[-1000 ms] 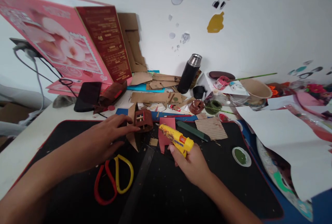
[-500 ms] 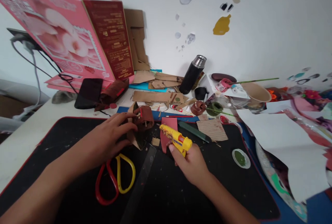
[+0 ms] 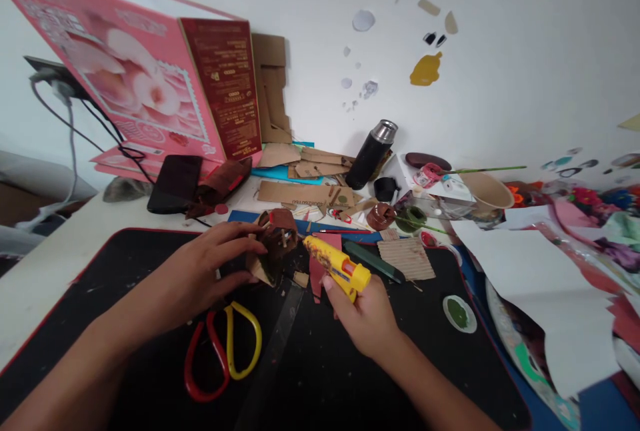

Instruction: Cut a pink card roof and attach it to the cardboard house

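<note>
My left hand is closed on a small brown-painted cardboard model, its fingers along the left side. In my right hand is a yellow hot glue gun with dark stains on its barrel. The gun's nozzle points left and is close to the model's right side; whether it touches I cannot tell. A reddish cardboard strip lies under the gun. Below my left hand rest scissors with one red and one yellow handle, their blades mostly hidden. A small cardboard scrap lies between the hands.
A green utility knife and corrugated cardboard lie on the black mat. Behind stand a black thermos, paint jars and a pink box. Green paint sits at right, white paper beyond.
The cardboard model has been tilted and turned in my left hand. The glue gun's nozzle has come nearer to it. The whole view has shifted slightly.
</note>
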`<state>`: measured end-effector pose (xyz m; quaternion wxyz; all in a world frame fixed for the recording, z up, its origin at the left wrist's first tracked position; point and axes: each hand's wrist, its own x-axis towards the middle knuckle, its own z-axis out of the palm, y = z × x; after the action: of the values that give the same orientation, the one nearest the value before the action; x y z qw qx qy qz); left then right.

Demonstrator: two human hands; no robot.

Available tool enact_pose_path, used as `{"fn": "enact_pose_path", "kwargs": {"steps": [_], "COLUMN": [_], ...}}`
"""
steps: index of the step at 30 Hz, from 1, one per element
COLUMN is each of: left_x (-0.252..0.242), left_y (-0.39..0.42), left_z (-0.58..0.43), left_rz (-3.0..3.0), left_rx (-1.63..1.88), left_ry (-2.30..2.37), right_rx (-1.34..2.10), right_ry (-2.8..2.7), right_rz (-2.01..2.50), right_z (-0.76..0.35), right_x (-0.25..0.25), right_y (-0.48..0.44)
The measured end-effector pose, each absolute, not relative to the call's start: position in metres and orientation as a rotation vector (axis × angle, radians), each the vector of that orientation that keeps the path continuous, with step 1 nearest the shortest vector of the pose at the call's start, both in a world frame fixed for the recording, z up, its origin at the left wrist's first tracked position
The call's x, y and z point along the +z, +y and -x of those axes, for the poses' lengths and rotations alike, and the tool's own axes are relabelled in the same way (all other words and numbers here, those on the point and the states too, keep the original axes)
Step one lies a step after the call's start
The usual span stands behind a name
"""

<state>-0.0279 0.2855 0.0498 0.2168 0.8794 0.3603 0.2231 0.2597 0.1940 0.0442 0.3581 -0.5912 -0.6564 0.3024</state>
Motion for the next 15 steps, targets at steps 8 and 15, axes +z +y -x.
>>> {"fn": "enact_pose_path", "kwargs": {"steps": [8,15], "left_x": [0.0507,0.0462], "left_y": [0.2842,0.2836], "left_z": [0.0298,0.0316], "left_rz": [-2.427,-2.434], "left_rx": [0.665,0.735], "left_ry": [0.969,0.945], "right_rx": [0.748,0.727], "right_ry": [-1.716,-1.719], "right_rz": [1.536,1.527], "right_z": [-0.2579,-0.2577], "right_x": [0.0495,0.0479], "right_y": [0.1965,0.1958]}}
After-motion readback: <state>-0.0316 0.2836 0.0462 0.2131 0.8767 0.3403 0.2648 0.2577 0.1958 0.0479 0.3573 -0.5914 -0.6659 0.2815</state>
